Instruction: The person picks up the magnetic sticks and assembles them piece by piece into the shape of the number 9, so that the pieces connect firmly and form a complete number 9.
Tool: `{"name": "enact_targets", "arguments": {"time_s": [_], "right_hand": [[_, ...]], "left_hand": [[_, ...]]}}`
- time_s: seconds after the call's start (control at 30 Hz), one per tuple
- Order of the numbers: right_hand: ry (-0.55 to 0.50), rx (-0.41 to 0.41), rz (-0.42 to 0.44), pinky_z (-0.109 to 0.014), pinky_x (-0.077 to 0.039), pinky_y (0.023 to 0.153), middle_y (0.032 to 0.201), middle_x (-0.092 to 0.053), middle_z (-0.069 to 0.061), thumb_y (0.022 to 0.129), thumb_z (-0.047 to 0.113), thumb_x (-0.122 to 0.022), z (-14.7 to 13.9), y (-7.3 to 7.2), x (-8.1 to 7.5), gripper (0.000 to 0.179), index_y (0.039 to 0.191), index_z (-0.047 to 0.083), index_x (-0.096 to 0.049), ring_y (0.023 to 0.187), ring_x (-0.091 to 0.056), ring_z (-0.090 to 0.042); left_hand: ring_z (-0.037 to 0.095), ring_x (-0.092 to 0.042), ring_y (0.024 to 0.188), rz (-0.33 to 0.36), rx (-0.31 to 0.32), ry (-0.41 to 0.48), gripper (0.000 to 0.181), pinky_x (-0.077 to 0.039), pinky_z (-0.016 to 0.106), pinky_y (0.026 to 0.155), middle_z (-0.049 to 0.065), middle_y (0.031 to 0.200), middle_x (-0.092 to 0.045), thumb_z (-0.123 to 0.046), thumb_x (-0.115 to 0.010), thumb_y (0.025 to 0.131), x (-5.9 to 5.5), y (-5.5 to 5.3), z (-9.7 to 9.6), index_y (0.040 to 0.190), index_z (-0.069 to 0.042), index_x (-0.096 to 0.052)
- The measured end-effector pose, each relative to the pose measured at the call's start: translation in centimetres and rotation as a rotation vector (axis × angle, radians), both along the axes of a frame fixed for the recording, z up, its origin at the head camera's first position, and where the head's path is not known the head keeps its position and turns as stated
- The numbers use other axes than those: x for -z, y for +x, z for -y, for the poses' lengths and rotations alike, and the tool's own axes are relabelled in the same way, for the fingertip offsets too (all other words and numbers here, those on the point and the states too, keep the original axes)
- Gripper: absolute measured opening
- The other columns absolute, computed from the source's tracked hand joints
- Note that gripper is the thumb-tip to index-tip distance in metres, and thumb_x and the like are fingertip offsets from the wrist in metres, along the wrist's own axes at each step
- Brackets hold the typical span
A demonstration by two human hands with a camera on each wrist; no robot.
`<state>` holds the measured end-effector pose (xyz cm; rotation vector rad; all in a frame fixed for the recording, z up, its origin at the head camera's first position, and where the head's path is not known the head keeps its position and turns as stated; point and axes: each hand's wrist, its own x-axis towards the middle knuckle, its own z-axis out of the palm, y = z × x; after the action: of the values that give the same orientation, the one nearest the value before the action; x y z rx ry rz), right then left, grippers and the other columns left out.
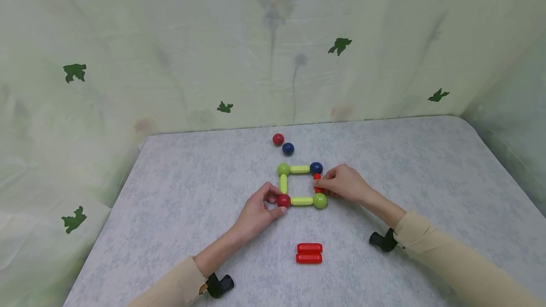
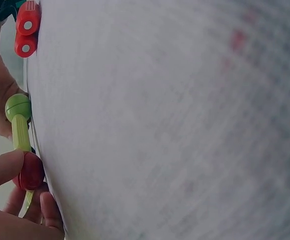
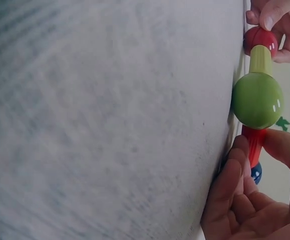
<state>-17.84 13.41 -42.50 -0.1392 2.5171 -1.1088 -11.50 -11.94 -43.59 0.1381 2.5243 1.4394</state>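
A square of balls and rods lies on the table. Its front left corner is a red ball [image 1: 283,201], pinched between thumb and fingers of my left hand [image 1: 259,210]. My right hand [image 1: 344,183] pinches the red rod [image 3: 254,145] on the right side, which joins the blue ball [image 1: 316,168] behind to the green ball [image 1: 320,201] in front. Yellow-green rods form the other sides: a front rod [image 1: 302,201], a left rod [image 1: 283,184] and a back rod [image 1: 300,169]. Another green ball [image 1: 283,169] marks the back left corner.
Two loose red rods [image 1: 309,253] lie side by side nearer the front. Behind the square sit a loose red ball [image 1: 278,139] and a loose blue ball [image 1: 288,148]. A pale curtain [image 1: 192,51] with green leaf shapes hangs along the table's [image 1: 192,169] back edge.
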Motion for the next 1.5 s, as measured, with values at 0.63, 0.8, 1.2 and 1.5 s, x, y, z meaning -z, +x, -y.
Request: {"name": "enact_targets", "arguments": {"time_s": [0.63, 0.8, 1.2, 1.5], "right_hand": [[-0.257, -0.351, -0.09, -0.03, -0.05, 0.083, 0.104, -0.06, -0.004, 0.091, 0.016, -0.071, -2.3, 2.3, 1.1, 0.031, 0.118, 0.013, -0.057, 0.096, -0.056, -0.02], [-0.257, -0.38, -0.117, -0.03, -0.05, 0.081, 0.1, -0.059, -0.003, 0.091, 0.015, -0.071, -2.3, 2.3, 1.2, 0.024, 0.113, 0.015, -0.06, 0.093, -0.056, -0.021], [-0.276, -0.369, -0.123, -0.029, -0.049, 0.081, 0.102, -0.059, -0.004, 0.092, 0.018, -0.071, -2.3, 2.7, 1.5, 0.026, 0.115, 0.014, -0.06, 0.094, -0.055, -0.021], [-0.284, -0.373, -0.11, -0.029, -0.049, 0.082, 0.102, -0.058, -0.003, 0.093, 0.019, -0.07, -2.4, 2.5, 1.5, 0.027, 0.117, 0.014, -0.059, 0.095, -0.054, -0.021]], "left_hand": [[0.022, -0.052, 0.088, -0.001, 0.006, 0.004, 0.032, -0.046, 0.033, 0.07, 0.002, 0.098, -0.057, -0.011, -0.075, 0.086, 0.1, -0.2, 0.0, 0.112, -0.016, -0.058], [0.022, -0.052, 0.089, -0.004, 0.011, 0.005, 0.032, -0.046, 0.034, 0.07, 0.003, 0.098, -0.057, -0.011, -0.074, 0.086, 0.1, -0.2, 0.0, 0.112, -0.016, -0.058], [0.022, -0.053, 0.089, -0.001, 0.022, 0.006, 0.031, -0.047, 0.033, 0.069, 0.003, 0.098, -0.058, -0.011, -0.074, 0.087, 0.0, -0.1, 0.0, 0.114, -0.016, -0.057], [0.021, -0.053, 0.091, 0.006, 0.023, -0.007, 0.032, -0.048, 0.034, 0.071, 0.002, 0.101, -0.058, -0.011, -0.073, 0.088, -0.1, -0.2, 0.0, 0.115, -0.016, -0.057]]}}
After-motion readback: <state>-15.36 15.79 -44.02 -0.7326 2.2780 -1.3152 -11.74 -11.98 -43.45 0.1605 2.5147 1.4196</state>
